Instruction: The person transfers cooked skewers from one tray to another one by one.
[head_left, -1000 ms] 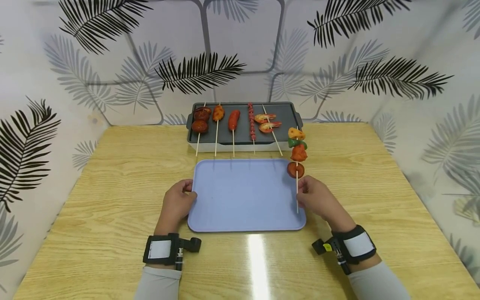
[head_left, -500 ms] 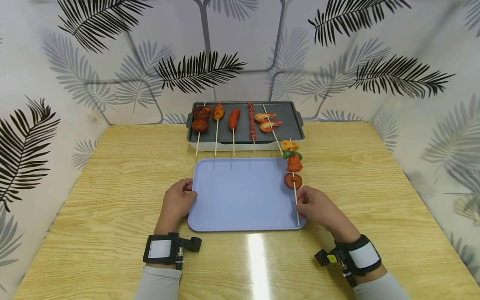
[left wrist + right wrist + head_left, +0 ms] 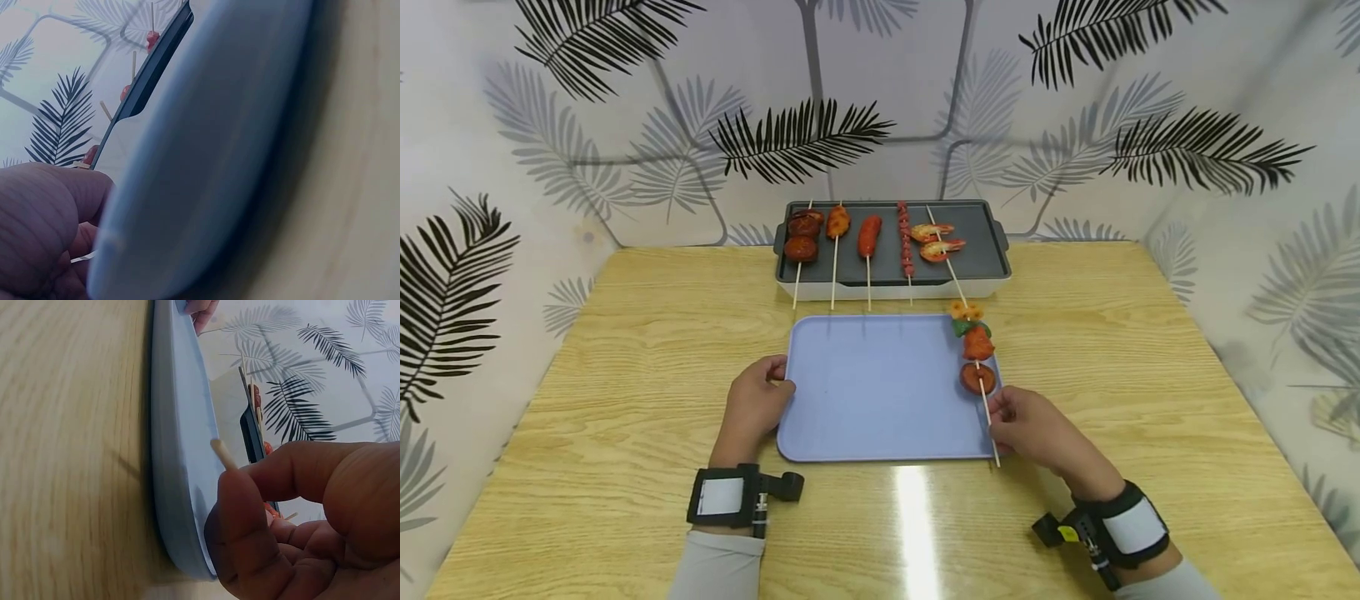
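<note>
In the head view, my left hand [image 3: 758, 402] grips the left edge of a pale blue tray [image 3: 880, 392], thumb over the rim. My right hand [image 3: 1032, 427] pinches the lower stick of a mixed kebab skewer [image 3: 978, 343] between thumb and fingers. Yellow, green and orange-red pieces and a brown round slice are threaded on it. The skewer overlaps the tray's right side, tilted with its top to the left. In the right wrist view, the bare stick end [image 3: 223, 454] pokes out past the fingers. Close up in the left wrist view is the tray's side [image 3: 200, 137].
Behind the tray stands a dark grill plate [image 3: 985, 221] on a white base. Across it lie several skewers, among them a red sausage [image 3: 868, 236] and a shrimp skewer [image 3: 942, 251], their sticks reaching over the front edge. A leaf-patterned backdrop [image 3: 880, 75] rises behind the wooden table [image 3: 647, 333].
My right hand has come nearer with the kebab skewer, whose top has swung left and down from beside the grill to over the tray's right side. The left hand has stayed put.
</note>
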`<action>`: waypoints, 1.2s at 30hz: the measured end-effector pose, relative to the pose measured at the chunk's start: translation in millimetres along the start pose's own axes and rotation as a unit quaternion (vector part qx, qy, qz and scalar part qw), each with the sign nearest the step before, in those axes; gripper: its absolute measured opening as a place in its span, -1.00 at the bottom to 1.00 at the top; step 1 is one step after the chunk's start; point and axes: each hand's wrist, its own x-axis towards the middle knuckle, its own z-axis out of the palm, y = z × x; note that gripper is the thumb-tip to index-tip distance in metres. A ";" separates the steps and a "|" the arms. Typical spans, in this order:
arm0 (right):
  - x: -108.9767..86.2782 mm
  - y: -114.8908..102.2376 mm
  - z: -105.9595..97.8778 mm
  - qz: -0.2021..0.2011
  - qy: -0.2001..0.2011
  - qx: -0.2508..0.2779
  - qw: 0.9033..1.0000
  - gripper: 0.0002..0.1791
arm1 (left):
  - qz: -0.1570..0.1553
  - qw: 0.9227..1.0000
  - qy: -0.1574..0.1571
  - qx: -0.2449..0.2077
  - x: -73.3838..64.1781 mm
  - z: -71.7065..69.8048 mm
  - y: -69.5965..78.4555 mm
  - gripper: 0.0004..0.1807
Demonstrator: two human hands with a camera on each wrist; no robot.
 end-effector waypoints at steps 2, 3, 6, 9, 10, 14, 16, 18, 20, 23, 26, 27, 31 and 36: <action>-1.5 -1.0 0.7 -0.002 0.000 0.000 1.000 -0.83 | 0.001 1.000 0.001 0.001 0.4 0.1 -0.2 -0.53; -2.0 -1.2 1.0 -0.003 0.000 -0.001 1.000 -0.84 | 0.000 1.000 0.001 0.001 0.5 0.1 -0.4 -0.53; -3.0 -1.0 1.9 -0.003 0.000 -0.005 1.000 -0.84 | 0.000 1.000 0.000 0.001 0.8 0.1 -0.5 -0.53; -3.1 -0.1 3.2 0.001 -0.001 -0.012 1.000 -0.85 | 0.001 1.000 0.000 0.000 0.7 -0.2 -0.4 -0.53; -2.9 0.2 3.6 0.003 0.000 -0.014 1.000 -0.86 | 0.001 1.000 0.000 0.001 0.6 -0.4 -0.4 -0.53; -2.3 -0.6 5.2 0.006 -0.001 -0.022 1.000 -0.87 | 0.002 1.000 -0.002 0.001 -0.1 -1.3 0.5 -0.53; -2.4 -1.6 5.9 0.006 -0.001 -0.024 1.000 -0.88 | 0.001 1.000 -0.003 0.001 -0.5 -1.6 0.8 -0.52; -2.7 -2.7 6.4 0.007 -0.002 -0.025 1.000 -0.88 | 0.000 1.000 -0.004 0.000 -0.9 -2.0 1.4 -0.52; -3.2 -3.8 6.7 0.008 -0.002 -0.023 1.000 -0.88 | 0.000 1.000 -0.005 0.001 -1.2 -2.3 1.8 -0.53; -3.7 -4.7 6.7 0.007 0.000 -0.024 1.000 -0.88 | -0.001 1.000 -0.005 0.002 -1.2 -2.3 2.7 -0.53; -4.2 -4.5 6.4 0.001 0.004 -0.027 1.000 -0.84 | -0.001 1.000 -0.004 0.003 -0.9 -1.8 3.1 -0.54; -4.3 -4.3 6.3 -0.003 0.006 -0.031 0.999 -0.82 | 0.000 1.000 -0.003 0.004 -0.7 -1.6 3.0 -0.54; -5.0 -4.8 5.4 -0.016 0.014 -0.054 0.998 -0.69 | 0.006 1.000 -0.002 0.007 0.5 -1.1 2.1 -0.54; -5.5 -8.7 3.0 -0.069 0.044 -0.121 0.989 -0.70 | 0.002 1.000 -0.006 0.005 0.5 -1.3 1.4 -0.53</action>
